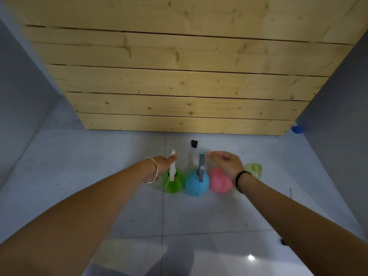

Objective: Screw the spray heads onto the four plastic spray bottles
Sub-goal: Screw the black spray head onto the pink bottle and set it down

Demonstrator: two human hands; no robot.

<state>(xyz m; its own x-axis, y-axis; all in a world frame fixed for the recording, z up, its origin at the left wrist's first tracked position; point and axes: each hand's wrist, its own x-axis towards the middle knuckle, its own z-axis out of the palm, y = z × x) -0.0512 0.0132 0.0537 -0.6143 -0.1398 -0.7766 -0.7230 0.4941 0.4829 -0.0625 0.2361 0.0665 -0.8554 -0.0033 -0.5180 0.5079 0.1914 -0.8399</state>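
Head view: four round translucent plastic bottles line the glossy tiled floor before a pine plank wall [185,80]. Beside the blue bottle [196,183], left hand [164,163] touches the green bottle [172,181]'s white spray head [172,166]; right hand [229,163] hovers loosely open over the pink bottle [219,181].

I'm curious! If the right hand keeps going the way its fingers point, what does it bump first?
Probably the grey spray head on the blue bottle: the right hand points left at its top. Depth is unclear.

Two bare forearms, no sleeves in view. Thin silver metal bangles [150,170], seemingly two, looped loosely around the wrist of the left hand [163,163]. Narrow black band [240,181], close-fitting, around the wrist of the right hand [227,163]. No rings discernible on the fingers.
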